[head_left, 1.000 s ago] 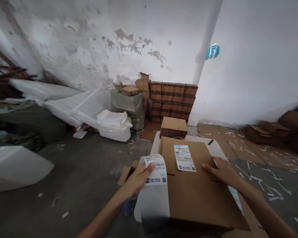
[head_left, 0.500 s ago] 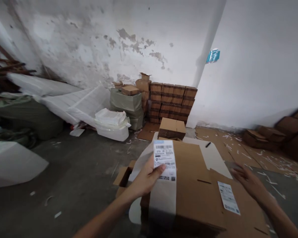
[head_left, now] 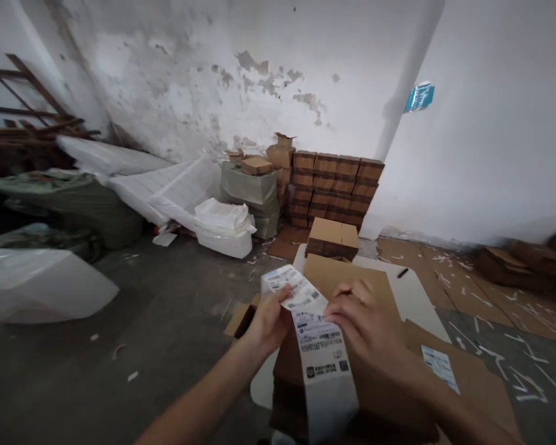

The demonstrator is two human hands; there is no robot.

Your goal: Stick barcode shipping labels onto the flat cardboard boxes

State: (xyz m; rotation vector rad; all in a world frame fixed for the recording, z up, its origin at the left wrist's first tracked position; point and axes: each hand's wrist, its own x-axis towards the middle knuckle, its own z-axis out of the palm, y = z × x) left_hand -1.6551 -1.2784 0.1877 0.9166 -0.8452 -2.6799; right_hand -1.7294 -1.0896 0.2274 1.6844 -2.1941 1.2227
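My left hand (head_left: 269,320) is closed on a strip of printed shipping labels (head_left: 323,352), its thumb lying on the upper label. My right hand (head_left: 361,318) pinches the strip's edge near its middle, where the upper label folds over at an angle. The lower part of the strip hangs down over a stack of flat cardboard boxes (head_left: 322,270). On the cardboard to the right lies another shipping label (head_left: 440,366), partly hidden by my right forearm.
A white tabletop (head_left: 410,296) supports the cardboard, with a small black object (head_left: 402,272) on it. Behind stands a carton stack (head_left: 333,233). Bundled cardboard (head_left: 336,185) lines the wall. White foam packs (head_left: 225,228) lie left, and paper scraps litter the floor.
My right hand has come in from the right and now grips the label strip. The upper label has tilted and folded over, exposing another label below. The view has shifted slightly left.
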